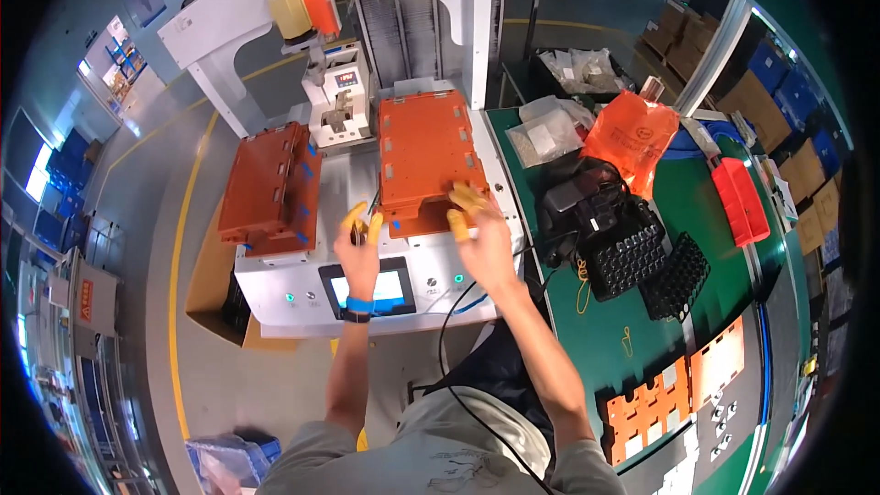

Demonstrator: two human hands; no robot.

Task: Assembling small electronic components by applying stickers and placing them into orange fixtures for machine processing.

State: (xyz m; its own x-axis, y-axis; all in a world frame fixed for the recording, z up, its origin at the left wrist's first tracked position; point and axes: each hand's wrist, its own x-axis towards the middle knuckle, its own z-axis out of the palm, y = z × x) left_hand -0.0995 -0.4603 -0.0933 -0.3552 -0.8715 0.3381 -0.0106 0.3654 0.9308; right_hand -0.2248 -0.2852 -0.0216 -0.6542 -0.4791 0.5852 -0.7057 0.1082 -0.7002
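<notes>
In front of me an orange fixture plate (426,151) with metal inserts lies on the white bench-top machine (284,275). My left hand (358,247) is raised just off its near left corner, thumb and fingers apart, with yellow covers on the fingertips. At the near right corner is my right hand (481,238), its yellow-covered fingers spread over the plate's edge; whether they touch it I cannot tell. A second orange fixture (266,188), with blue bits along its side, lies to the left on the same machine.
A screw feeder (339,96) stands behind the fixtures, below a yellow-bodied tool head (291,11). A lit touchscreen (390,289) sits on the machine's front. The green bench (559,330) holds black trays (628,257), an orange bag (632,137) and a red bin (739,202). A black cable (444,348) crosses before me.
</notes>
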